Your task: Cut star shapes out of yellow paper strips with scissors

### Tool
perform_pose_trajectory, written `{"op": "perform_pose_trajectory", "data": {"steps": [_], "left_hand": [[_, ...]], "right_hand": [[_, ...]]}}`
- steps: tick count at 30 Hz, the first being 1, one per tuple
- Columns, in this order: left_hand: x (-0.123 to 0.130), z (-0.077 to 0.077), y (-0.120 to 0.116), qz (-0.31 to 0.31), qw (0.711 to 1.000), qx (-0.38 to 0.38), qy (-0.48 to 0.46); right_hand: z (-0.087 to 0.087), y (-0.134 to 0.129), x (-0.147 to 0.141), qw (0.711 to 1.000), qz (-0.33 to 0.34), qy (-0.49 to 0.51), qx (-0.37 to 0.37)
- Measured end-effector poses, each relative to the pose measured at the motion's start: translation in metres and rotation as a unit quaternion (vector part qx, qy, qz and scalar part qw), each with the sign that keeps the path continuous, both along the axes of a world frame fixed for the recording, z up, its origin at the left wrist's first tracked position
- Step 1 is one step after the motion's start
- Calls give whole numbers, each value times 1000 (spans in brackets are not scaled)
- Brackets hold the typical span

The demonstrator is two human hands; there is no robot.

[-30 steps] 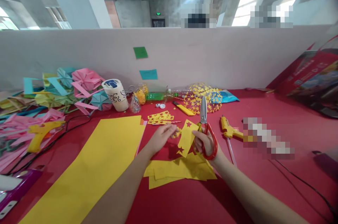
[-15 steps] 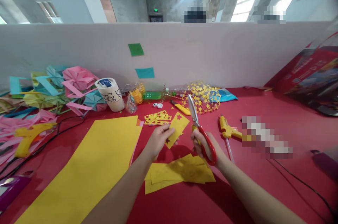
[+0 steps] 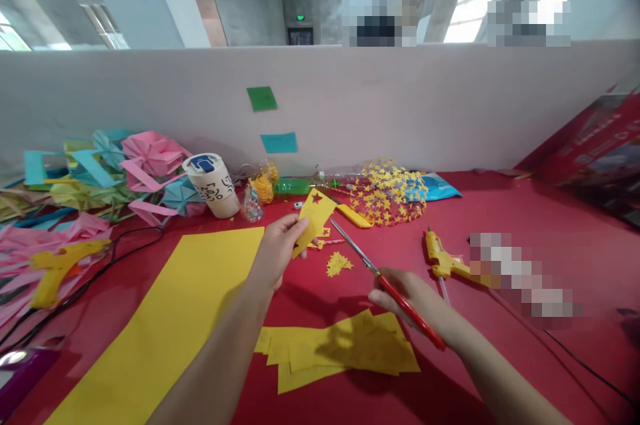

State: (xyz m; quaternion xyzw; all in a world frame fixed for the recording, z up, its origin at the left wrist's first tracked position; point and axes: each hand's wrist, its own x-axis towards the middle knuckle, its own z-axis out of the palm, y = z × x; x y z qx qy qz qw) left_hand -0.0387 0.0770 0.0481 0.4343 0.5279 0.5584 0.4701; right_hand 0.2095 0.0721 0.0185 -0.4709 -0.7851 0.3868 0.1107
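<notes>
Pinched between the thumb and fingers of my left hand (image 3: 280,245) is a yellow paper strip (image 3: 316,211) with star-shaped holes. My right hand (image 3: 407,288) grips red-handled scissors (image 3: 395,295), their blades pointing up and left, apart from the strip. Below the blades lies a small pile of yellow paper stars (image 3: 339,264). Nearer to me, several overlapping yellow paper strips (image 3: 345,351) rest on the table under the hands' shadow. Some cut-out strips are partly hidden behind my left hand.
A large yellow sheet (image 3: 165,305) lies at left. Yellow glue guns stand on both sides, the right one (image 3: 440,255) beside my right hand. Along the back are a white cup (image 3: 213,188), a green bottle (image 3: 293,186), a yellow cutter (image 3: 354,216) and a star-covered bottle (image 3: 387,191).
My left hand has moved left and up with the strip. The scissors have swung from upright to pointing left, away from the strip. The star pile is now uncovered.
</notes>
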Motion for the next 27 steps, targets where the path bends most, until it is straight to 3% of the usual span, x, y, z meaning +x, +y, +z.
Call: {"op": "perform_pose_trajectory", "data": {"steps": [6,14,20,27], "left_hand": [[-2,3,5,-41,996,-26,79],[-8,11,2,-91,995,-45,25],[-7,12,2,-106,994,-25,27],[-9,21,-1,-128,991,14,35]], "right_hand": [[-7,-2,-5,997,17,60,-40],[-7,-10,-13,990,33,103,-93],[-7,-17,-16,980,-5,145,-134],[10,-18,-23,985,-29,130,-111]]}}
